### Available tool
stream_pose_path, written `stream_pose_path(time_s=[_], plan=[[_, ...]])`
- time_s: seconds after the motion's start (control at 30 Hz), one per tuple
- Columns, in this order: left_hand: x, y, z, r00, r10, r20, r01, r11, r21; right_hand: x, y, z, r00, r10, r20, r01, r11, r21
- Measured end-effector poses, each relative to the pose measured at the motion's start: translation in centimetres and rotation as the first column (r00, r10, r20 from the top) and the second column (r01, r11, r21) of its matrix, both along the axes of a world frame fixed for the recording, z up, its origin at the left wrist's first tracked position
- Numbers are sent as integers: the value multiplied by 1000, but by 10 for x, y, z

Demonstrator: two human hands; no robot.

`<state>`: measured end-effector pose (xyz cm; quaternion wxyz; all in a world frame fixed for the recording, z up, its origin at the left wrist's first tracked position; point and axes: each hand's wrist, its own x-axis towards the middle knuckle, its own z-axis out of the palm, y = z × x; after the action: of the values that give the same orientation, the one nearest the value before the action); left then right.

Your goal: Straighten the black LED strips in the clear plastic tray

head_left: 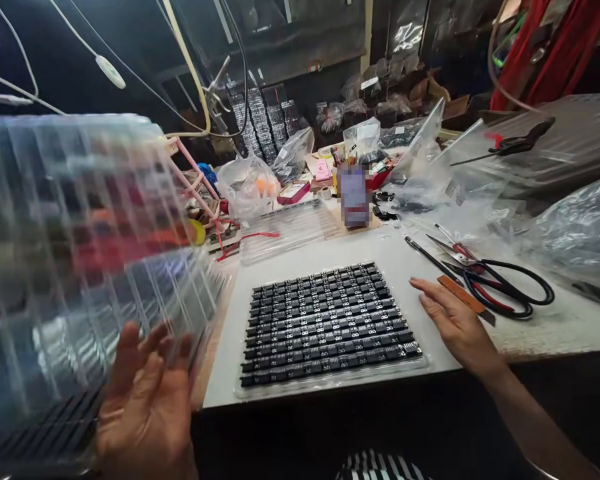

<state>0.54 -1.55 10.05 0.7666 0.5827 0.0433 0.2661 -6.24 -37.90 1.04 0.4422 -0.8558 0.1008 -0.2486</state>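
clear tray [80,253]: far left, lifted up and tilted, blurred; we see ribbed rows through it.
left hand [145,400]: under the clear tray's lower edge, fingers spread wide against the plastic, propping it; we can't tell how firm the hold is.
worktop [555,327]: white, cluttered at the back with bags.
tray of black parts [330,323]: flat on the worktop, centre, rows full, between our two hands.
right hand [453,317]: open, flat, palm down on the worktop just right of the tray of black parts, holding nothing.
scissors [505,287]: black-handled, just beyond the right hand.
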Motion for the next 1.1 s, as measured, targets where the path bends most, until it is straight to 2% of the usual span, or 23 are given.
stream_pose_path(time_s=[0.1,0.33,0.47,0.57,0.6,0.63,0.67,0.73,0.77,0.8,0.97,1.1], plan=[[7,5,-1,999,-20,29,20,999,28,-6,-1,-17,998,26,-56,-29,998,-52],[27,32,-14,983,-119,-140,106,989,-99,-10,0,-19,998,35,-54,-44,983,-179],[20,35,-24,972,-209,-110,208,978,-25,-11,-1,-18,997,40,-63,-52,977,-209],[9,31,-43,942,-272,-195,299,946,124,-10,0,-14,996,36,-86,-52,979,-198],[6,30,-51,928,-273,-252,331,916,228,-9,0,-13,995,43,-92,-60,979,-196],[3,29,-60,916,-258,-308,363,860,358,-7,0,-11,994,55,-95,-73,978,-196],[2,28,-70,910,-225,-349,383,778,497,-5,1,-10,992,75,-101,-94,975,-199],[2,27,-87,919,-147,-365,379,578,723,0,2,-7,983,122,-138,-151,961,-230],[3,27,-94,926,-118,-358,367,499,785,3,3,-6,976,139,-168,-179,950,-256],[3,26,-100,929,-99,-355,360,451,817,6,4,-6,968,148,-203,-202,937,-285],[2,25,-115,900,-104,-424,430,378,820,10,7,-13,952,124,-279,-233,885,-403],[1,27,-121,893,-149,-424,449,232,863,10,6,-14,957,128,-261,-231,878,-418]])
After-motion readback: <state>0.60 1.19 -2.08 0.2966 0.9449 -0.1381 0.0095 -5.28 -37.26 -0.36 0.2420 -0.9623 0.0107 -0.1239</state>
